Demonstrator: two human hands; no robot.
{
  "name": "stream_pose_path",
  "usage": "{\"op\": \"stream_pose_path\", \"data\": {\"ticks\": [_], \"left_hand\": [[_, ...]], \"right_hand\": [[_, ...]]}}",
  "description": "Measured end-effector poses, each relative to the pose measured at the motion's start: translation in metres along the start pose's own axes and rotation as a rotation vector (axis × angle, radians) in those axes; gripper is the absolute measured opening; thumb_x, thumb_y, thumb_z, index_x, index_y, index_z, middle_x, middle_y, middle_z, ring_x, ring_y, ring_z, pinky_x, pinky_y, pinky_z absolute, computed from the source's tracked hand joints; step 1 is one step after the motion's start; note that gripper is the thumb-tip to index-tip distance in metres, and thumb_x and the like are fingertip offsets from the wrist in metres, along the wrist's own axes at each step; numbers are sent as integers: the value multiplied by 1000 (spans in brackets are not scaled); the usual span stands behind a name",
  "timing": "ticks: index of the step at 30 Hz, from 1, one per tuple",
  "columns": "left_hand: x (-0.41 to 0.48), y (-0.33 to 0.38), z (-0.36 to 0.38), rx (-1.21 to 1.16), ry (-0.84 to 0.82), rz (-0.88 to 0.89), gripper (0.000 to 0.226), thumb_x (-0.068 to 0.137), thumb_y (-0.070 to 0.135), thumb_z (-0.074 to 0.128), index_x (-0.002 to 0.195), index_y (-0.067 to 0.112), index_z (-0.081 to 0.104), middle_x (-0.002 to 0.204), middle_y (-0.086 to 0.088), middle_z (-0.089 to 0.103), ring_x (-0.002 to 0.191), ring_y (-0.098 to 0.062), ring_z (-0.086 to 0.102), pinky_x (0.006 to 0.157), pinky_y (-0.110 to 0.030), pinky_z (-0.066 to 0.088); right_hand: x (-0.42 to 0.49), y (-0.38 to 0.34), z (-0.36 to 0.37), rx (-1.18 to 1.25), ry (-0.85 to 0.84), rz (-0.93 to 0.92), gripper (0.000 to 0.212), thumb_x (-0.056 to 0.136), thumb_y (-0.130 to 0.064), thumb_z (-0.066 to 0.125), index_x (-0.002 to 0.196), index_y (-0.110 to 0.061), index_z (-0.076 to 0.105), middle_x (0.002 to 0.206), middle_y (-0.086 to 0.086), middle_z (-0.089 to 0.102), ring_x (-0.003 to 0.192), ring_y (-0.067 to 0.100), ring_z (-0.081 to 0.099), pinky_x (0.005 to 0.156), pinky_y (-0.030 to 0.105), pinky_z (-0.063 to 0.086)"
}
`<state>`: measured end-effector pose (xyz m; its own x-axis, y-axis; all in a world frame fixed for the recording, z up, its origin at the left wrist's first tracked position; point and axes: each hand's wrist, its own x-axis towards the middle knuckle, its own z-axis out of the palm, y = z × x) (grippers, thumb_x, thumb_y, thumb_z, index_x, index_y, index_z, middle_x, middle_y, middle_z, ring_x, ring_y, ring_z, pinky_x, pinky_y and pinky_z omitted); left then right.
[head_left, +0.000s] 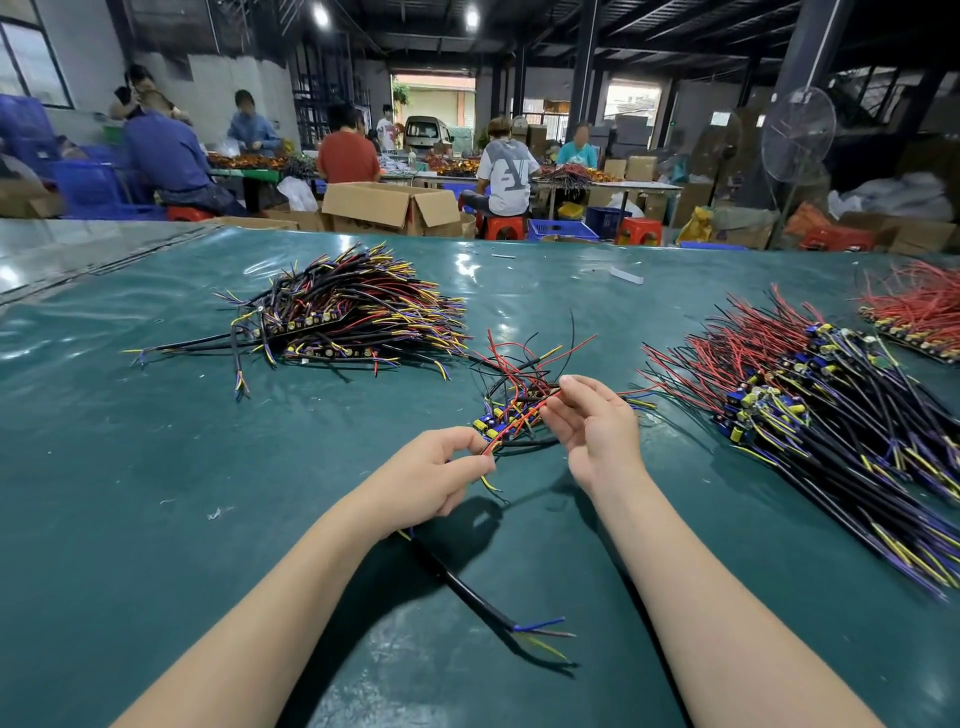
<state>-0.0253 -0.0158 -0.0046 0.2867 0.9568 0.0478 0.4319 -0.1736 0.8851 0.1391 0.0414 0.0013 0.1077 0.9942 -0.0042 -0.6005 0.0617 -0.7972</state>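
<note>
Sorting seems partly done (a judgement from the heaps): one wire pile (353, 312) lies beyond and left of the small board cluster (493, 418), and a larger pile (810, 400) waits to its right. Just above the cluster's near edge, the left hand (441, 470) pinches the red wire (522, 418) and holds a black cable (467, 584). The right hand (592, 426) pinches the same wire higher up.
</note>
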Motion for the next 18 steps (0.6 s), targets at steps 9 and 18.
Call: {"op": "stream_pose_path", "data": {"ticks": [9,18], "left_hand": [[-1,-1,-3,-12,-46,-5,19,95,12,42,81,16,54,32,7,36,31,-7,25,35,-14,24],[-1,-2,-6,-29,-100,-13,26,95,8,40,86,19,61,34,9,34,32,-5,26,37,-15,25]], "right_hand": [[0,-9,-9,54,-213,246,24,89,8,45,73,-8,56,50,-1,62,46,8,63,46,18,52],[-2,-4,-6,-271,-412,258,19,89,0,48,77,-9,60,50,-2,61,42,5,58,39,15,46]]}}
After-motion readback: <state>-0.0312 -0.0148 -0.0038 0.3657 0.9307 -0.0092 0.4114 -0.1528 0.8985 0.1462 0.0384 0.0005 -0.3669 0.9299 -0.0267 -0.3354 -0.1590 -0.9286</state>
